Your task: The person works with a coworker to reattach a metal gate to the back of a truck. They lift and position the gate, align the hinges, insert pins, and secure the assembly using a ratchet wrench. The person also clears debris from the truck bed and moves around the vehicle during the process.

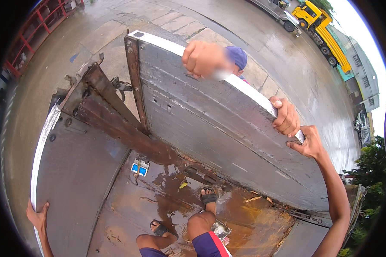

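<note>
My left hand grips the white top edge of the grey side panel of a truck bed, thumb on the inner face. At the far right end of the grey metal tailgate, my right hand is closed round its white-topped edge. Another person in a blue cap stands beyond the tailgate. That person's hands, a closed hand and a second hand close to mine, hold the same edge. A rusty corner post stands between the two panels, with a gap beside the tailgate.
My sandalled feet are on the wet, rusty truck bed floor. A small blue-and-white object lies by the post, and a leaf in a puddle. Outside are wet pavement, a yellow truck, a red frame and bushes.
</note>
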A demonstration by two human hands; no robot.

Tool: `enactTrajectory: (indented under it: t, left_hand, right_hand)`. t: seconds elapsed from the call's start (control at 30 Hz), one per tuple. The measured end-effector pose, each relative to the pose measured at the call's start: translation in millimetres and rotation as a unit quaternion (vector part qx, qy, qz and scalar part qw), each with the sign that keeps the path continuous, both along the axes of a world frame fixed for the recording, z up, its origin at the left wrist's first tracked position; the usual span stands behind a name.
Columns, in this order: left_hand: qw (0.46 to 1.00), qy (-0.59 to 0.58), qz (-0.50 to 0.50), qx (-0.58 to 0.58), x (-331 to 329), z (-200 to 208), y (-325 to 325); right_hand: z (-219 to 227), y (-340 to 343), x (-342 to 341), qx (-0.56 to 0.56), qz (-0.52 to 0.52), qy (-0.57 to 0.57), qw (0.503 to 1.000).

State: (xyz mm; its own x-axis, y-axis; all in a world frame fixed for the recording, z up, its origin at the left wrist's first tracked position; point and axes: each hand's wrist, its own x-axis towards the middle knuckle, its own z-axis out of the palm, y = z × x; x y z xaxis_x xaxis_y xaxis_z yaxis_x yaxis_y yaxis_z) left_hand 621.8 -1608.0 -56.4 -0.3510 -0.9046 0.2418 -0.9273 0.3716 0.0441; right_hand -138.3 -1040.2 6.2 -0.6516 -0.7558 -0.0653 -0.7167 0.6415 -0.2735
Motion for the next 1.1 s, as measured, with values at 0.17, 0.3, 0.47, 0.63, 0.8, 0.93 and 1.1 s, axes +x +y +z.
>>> enactTrajectory:
  t: [0.17,0.3,0.47,0.63,0.8,0.93,1.1]
  left_hand:
    - [1.0,-0.003,-0.017,0.014,-23,8,-6]
    - [0.999,0.03,-0.003,0.039,-51,19,9]
    - [0.997,-0.019,0.04,0.059,-45,22,6]
    - [0.989,-0.09,0.095,0.074,-60,27,13]
    - [0.991,-0.096,0.074,0.059,-71,31,18]
    - [0.977,-0.129,0.168,-0.009,-91,32,45]
    - [0.974,0.2,-0.095,0.043,-300,-9,231]
  right_hand:
    - [3,19,-11,-0.019,0.013,-0.047,0.999]
    - [0,19,-14,-0.044,0.036,-0.049,0.997]
    - [-2,19,-14,-0.053,0.042,-0.045,0.997]
    - [6,17,-8,-0.04,0.024,-0.044,0.998]
    - [5,18,-8,-0.04,0.018,-0.037,0.998]
    - [4,12,-7,-0.045,0.011,-0.04,0.998]
    - [5,24,-10,-0.038,-0.005,-0.041,0.998]
